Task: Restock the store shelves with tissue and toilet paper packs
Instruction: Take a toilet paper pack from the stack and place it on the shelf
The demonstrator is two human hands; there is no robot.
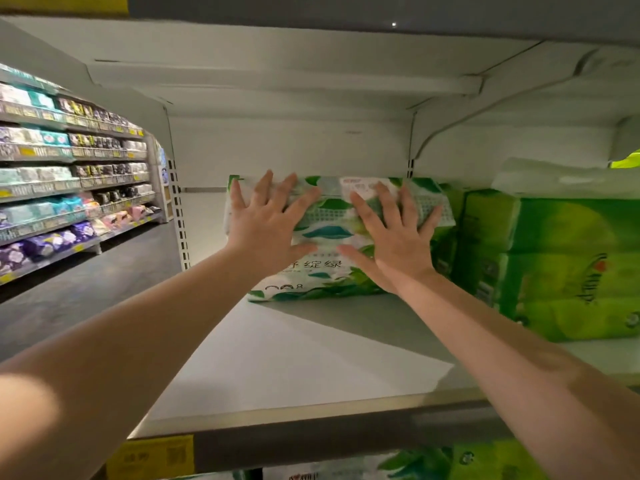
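I press both flat palms, left hand (266, 220) and right hand (393, 233), fingers spread and gripping nothing, on the leaf-print tissue pack (332, 237); push evenly to seat it deep on the white shelf (294, 355), probably touching the green toilet paper packs (561, 258)
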